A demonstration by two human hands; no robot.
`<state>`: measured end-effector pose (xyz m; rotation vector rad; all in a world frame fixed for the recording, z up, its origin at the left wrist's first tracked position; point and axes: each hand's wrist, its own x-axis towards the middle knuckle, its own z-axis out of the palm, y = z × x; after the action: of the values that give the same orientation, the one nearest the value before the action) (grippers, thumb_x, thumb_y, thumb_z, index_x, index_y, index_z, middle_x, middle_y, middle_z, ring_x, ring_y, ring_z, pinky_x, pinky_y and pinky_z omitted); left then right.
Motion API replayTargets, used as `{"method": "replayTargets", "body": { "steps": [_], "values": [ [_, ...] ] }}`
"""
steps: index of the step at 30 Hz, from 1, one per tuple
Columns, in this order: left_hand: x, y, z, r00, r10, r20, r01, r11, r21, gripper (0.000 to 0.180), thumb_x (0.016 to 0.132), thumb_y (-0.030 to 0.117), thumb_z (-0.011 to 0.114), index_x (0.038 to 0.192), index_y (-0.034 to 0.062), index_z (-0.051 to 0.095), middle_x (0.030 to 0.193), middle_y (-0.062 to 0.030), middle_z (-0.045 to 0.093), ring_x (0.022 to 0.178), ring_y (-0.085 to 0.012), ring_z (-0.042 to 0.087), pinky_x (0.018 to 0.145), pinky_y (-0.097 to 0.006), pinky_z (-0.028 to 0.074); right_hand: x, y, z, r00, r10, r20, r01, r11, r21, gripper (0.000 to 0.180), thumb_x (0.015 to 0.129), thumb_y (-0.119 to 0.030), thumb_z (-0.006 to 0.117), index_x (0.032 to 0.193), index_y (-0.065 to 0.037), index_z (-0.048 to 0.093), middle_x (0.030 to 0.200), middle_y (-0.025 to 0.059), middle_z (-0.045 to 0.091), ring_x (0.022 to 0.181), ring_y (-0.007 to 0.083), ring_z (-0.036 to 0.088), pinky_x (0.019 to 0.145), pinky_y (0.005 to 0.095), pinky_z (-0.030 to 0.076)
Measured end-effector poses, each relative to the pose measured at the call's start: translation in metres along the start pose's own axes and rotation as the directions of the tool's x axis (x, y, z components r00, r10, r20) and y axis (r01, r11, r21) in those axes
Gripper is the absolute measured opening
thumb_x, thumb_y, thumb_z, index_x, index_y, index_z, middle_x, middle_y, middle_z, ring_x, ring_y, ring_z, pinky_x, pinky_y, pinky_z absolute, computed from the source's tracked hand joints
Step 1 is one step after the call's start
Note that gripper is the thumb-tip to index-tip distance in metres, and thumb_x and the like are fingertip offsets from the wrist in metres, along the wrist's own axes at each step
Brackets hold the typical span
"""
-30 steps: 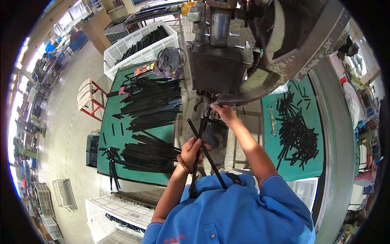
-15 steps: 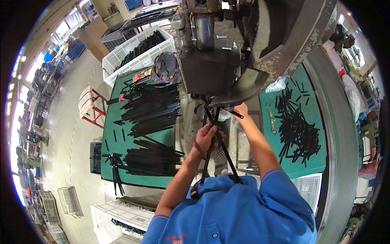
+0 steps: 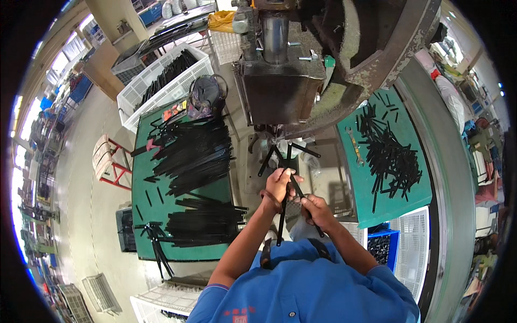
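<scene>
My left hand (image 3: 279,184) is wrapped round the crossing of several flat black strips that are joined into a linkage (image 3: 281,222). Its upper ends spread out in a fan just below the head of a heavy press (image 3: 280,99). One strip hangs straight down toward my blue shirt. Lower and to the right, my right hand (image 3: 316,211) is closed on another strip of the same linkage, thumb on top. My fingers hide the joints between the strips.
On the left green table (image 3: 151,202) lie piles of long black strips (image 3: 196,153) and a bag (image 3: 204,97). The right green table (image 3: 393,210) bears short black strips (image 3: 393,161) and a wrench (image 3: 354,145). A white crate (image 3: 126,102) stands far left, a blue bin (image 3: 395,245) lower right.
My right hand has come back from beside the press to the strips near my body. The linkage has turned, its upper arms now spread apart below the press. My left hand keeps its hold.
</scene>
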<state>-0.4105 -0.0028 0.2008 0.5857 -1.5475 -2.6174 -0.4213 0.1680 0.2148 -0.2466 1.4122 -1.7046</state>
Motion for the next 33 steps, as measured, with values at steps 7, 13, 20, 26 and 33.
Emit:
{"method": "replayTargets", "body": {
  "steps": [7, 13, 20, 26, 33],
  "values": [
    [0.0, -0.002, -0.009, 0.997, -0.015, 0.07, 0.021, 0.996, -0.089, 0.026, 0.093, 0.025, 0.048, 0.102, 0.0008, 0.051, 0.088, -0.0133, 0.065, 0.045, -0.01, 0.047, 0.037, -0.023, 0.038, 0.0, 0.006, 0.01, 0.997, -0.042, -0.061, 0.039, 0.998, -0.049, 0.023, 0.095, -0.023, 0.044, 0.1, -0.006, 0.059, 0.055, -0.0007, 0.042, 0.04, 0.0072, 0.034, 0.036, 0.0215, 0.028],
    [-0.004, 0.006, -0.003, 0.997, -0.064, 0.034, 0.067, 0.995, -0.079, 0.024, 0.093, 0.025, 0.047, 0.1, 0.0013, 0.049, 0.089, -0.013, 0.065, 0.046, -0.01, 0.047, 0.037, -0.023, 0.037, -0.008, -0.01, 0.016, 0.998, 0.023, -0.054, -0.021, 0.999, 0.033, 0.024, 0.095, -0.024, 0.046, 0.099, -0.006, 0.059, 0.055, -0.0012, 0.043, 0.04, 0.0068, 0.033, 0.036, 0.0221, 0.027],
    [-0.011, 0.024, 0.009, 0.999, -0.041, 0.001, 0.041, 0.999, -0.028, 0.025, 0.095, 0.024, 0.042, 0.098, 0.0002, 0.05, 0.087, -0.0115, 0.064, 0.047, -0.0097, 0.046, 0.038, -0.023, 0.037, -0.012, -0.022, 0.025, 0.997, 0.027, -0.069, -0.025, 0.999, 0.03, 0.025, 0.095, -0.024, 0.045, 0.1, -0.004, 0.06, 0.053, -0.0015, 0.043, 0.039, 0.0066, 0.032, 0.036, 0.0222, 0.025],
    [-0.028, 0.031, 0.0, 0.999, 0.03, -0.017, -0.03, 0.999, -0.023, 0.026, 0.095, 0.026, 0.042, 0.1, 0.0014, 0.05, 0.085, -0.0106, 0.063, 0.046, -0.0084, 0.047, 0.038, -0.022, 0.038, -0.007, -0.008, 0.029, 0.997, -0.083, 0.003, 0.083, 0.996, -0.025, 0.022, 0.096, -0.022, 0.043, 0.1, -0.006, 0.058, 0.052, -0.0002, 0.043, 0.039, 0.0068, 0.032, 0.036, 0.0226, 0.024],
    [-0.084, -0.035, -0.155, 0.71, 0.381, -0.591, 0.22, 0.678, 0.702, 0.035, 0.078, 0.033, 0.063, 0.096, 0.0042, 0.058, 0.085, -0.0175, 0.064, 0.078, -0.033, 0.062, 0.068, -0.039, 0.048, 0.075, 0.082, 0.066, 0.896, 0.068, 0.44, 0.357, 0.481, -0.801, 0.035, 0.089, -0.029, 0.047, 0.108, -0.001, 0.054, 0.1, 0.0187, 0.059, 0.096, 0.0366, 0.055, 0.083, 0.0399, 0.044]
  ]
}}
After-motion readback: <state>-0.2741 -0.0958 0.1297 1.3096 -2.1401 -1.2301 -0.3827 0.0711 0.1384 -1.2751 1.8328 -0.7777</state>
